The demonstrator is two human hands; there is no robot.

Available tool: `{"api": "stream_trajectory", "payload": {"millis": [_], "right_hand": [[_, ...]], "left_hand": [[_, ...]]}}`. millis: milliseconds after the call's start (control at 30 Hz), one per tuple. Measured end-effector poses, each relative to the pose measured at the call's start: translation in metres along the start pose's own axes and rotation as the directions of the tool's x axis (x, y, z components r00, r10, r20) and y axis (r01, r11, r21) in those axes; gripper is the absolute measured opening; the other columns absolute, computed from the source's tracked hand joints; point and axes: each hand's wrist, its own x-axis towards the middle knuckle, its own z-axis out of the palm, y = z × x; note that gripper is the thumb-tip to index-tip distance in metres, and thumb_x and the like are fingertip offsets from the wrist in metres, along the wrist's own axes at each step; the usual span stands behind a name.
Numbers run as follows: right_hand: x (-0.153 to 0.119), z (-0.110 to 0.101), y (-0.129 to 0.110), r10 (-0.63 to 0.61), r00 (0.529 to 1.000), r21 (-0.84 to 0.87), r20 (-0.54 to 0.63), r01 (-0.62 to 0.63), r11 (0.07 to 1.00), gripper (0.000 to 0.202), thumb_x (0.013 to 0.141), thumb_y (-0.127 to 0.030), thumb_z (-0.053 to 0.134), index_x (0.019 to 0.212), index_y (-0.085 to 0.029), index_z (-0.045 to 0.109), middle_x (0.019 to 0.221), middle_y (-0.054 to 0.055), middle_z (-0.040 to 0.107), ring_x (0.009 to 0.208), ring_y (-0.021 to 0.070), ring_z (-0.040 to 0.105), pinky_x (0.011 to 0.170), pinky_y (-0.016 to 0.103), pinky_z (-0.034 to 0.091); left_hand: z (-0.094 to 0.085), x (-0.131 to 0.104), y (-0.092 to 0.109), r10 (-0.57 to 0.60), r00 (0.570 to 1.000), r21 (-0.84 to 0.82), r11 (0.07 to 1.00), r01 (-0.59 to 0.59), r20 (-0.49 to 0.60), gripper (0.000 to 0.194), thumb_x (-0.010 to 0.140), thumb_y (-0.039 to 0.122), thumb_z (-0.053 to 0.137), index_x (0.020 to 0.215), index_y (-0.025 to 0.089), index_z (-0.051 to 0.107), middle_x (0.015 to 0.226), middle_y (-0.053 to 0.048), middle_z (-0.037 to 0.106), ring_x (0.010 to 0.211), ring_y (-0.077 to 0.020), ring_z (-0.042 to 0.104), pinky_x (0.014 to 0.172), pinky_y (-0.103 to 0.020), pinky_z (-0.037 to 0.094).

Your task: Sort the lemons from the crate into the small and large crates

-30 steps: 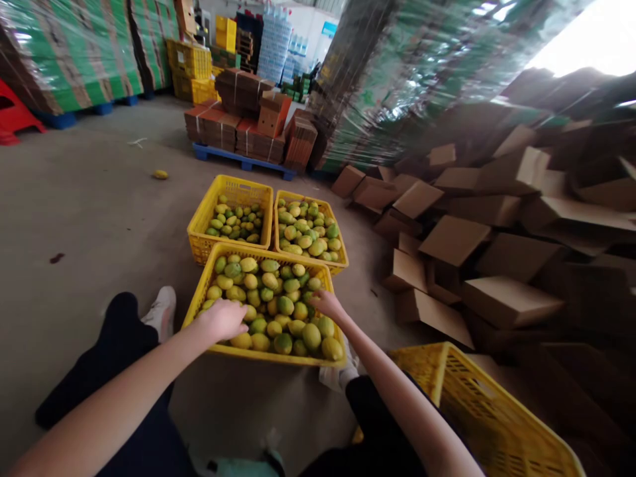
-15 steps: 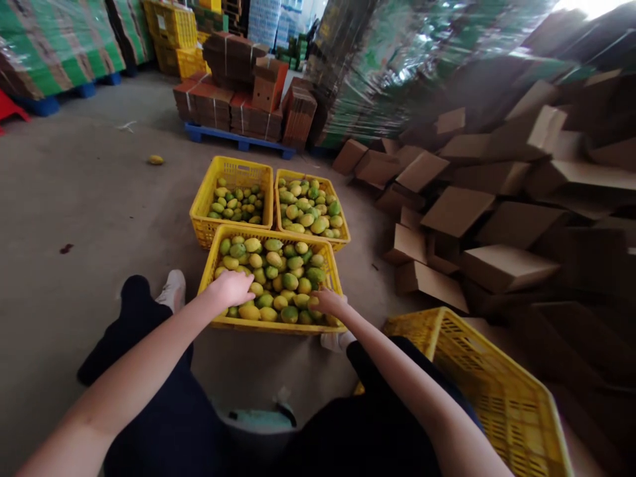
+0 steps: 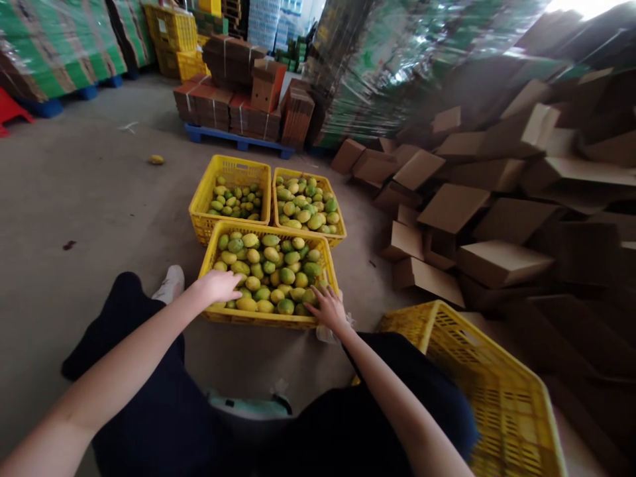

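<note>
A yellow plastic crate [image 3: 268, 320] full of oval yellow-green fruits [image 3: 271, 254] stands on the floor in front of me, between my feet. Over its left side reaches my left hand [image 3: 219, 287], fingers and thumb apart at the fruits, with no fruit visibly gripped. My right hand [image 3: 328, 309] is at the near right corner, fingers spread and touching the fruits there. Behind this crate stand two more: a deeper left crate [image 3: 199, 225] partly filled with smaller-looking fruits, and a fuller right crate [image 3: 338, 237].
Beside my right leg stands another yellow crate [image 3: 497, 371]. Cardboard boxes [image 3: 452, 209] lie heaped on the right. Flattened cartons [image 3: 209, 106] are stacked on a blue pallet [image 3: 238, 140] ahead. One loose fruit [image 3: 156, 159] lies on the floor at left.
My left hand has shifted left and slightly down toward the crate's side. The right hand has turned, its fingers now more spread over the near right corner.
</note>
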Motion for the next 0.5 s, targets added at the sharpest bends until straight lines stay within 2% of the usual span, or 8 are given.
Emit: {"api": "stream_trajectory", "payload": {"millis": [67,100,167,233,333,400,500], "right_hand": [[0.015,0.005,-0.02,0.087,0.987,0.217,-0.133,-0.057,0.974,0.053,0.09,-0.042,0.063,0.136,-0.016,0.061,0.144,0.02,0.058,0.137,0.0399,0.048,0.109,0.054,0.042],[0.025,0.005,-0.032,0.096,0.977,0.346,-0.189,-0.025,0.938,0.05,0.09,-0.041,0.063,0.131,-0.013,0.063,0.135,0.022,0.063,0.13,0.0399,0.055,0.106,0.056,0.043],[0.044,0.0,-0.053,0.027,0.973,0.417,-0.229,0.073,0.906,0.044,0.095,-0.042,0.053,0.129,-0.016,0.062,0.123,0.015,0.071,0.116,0.0309,0.065,0.101,0.047,0.05],[0.058,-0.009,-0.062,-0.041,0.961,0.438,-0.273,0.162,0.884,0.04,0.098,-0.04,0.047,0.127,-0.018,0.062,0.126,0.013,0.07,0.119,0.027,0.064,0.105,0.044,0.047],[0.059,-0.02,-0.047,-0.051,0.942,0.448,-0.331,0.205,0.87,0.037,0.095,-0.037,0.049,0.124,-0.019,0.064,0.139,0.013,0.062,0.134,0.0275,0.053,0.117,0.046,0.035],[0.047,-0.018,-0.027,0.069,0.939,0.481,-0.338,0.109,0.87,0.038,0.095,-0.037,0.047,0.122,-0.017,0.064,0.14,0.016,0.061,0.136,0.0285,0.05,0.117,0.045,0.034],[0.026,-0.001,-0.009,0.29,0.911,0.52,-0.292,-0.102,0.848,0.043,0.098,-0.038,0.037,0.116,-0.012,0.065,0.128,0.022,0.065,0.125,0.0312,0.058,0.108,0.046,0.042]], "left_hand": [[0.005,0.003,-0.004,-0.015,1.0,-0.002,1.0,0.015,0.023,0.06,0.099,0.041,0.042,0.15,0.01,0.045,0.146,-0.024,0.055,0.129,-0.0358,0.059,0.104,-0.043,0.046],[0.008,0.005,-0.006,-0.02,0.999,0.001,1.0,0.02,0.027,0.06,0.1,0.041,0.042,0.15,0.009,0.045,0.147,-0.024,0.054,0.13,-0.0355,0.058,0.105,-0.043,0.045],[0.011,0.009,-0.009,-0.033,0.999,0.001,0.999,0.033,0.04,0.06,0.1,0.041,0.042,0.149,0.008,0.047,0.148,-0.024,0.053,0.132,-0.0347,0.057,0.107,-0.041,0.044],[0.012,0.012,-0.012,-0.05,0.997,-0.008,0.999,0.05,0.054,0.059,0.1,0.042,0.043,0.148,0.009,0.048,0.148,-0.023,0.053,0.132,-0.0343,0.057,0.106,-0.041,0.045],[0.012,0.014,-0.015,-0.075,0.996,-0.004,0.997,0.076,0.052,0.058,0.099,0.043,0.043,0.147,0.012,0.05,0.146,-0.022,0.056,0.131,-0.034,0.058,0.104,-0.041,0.047],[0.012,0.014,-0.014,-0.091,0.995,0.006,0.996,0.091,0.03,0.057,0.099,0.043,0.043,0.147,0.012,0.05,0.145,-0.022,0.057,0.13,-0.0343,0.058,0.104,-0.04,0.047],[0.01,0.014,-0.011,-0.086,0.996,-0.004,0.996,0.086,-0.006,0.058,0.098,0.041,0.045,0.147,0.012,0.05,0.144,-0.023,0.057,0.127,-0.0357,0.061,0.103,-0.042,0.047]]}}
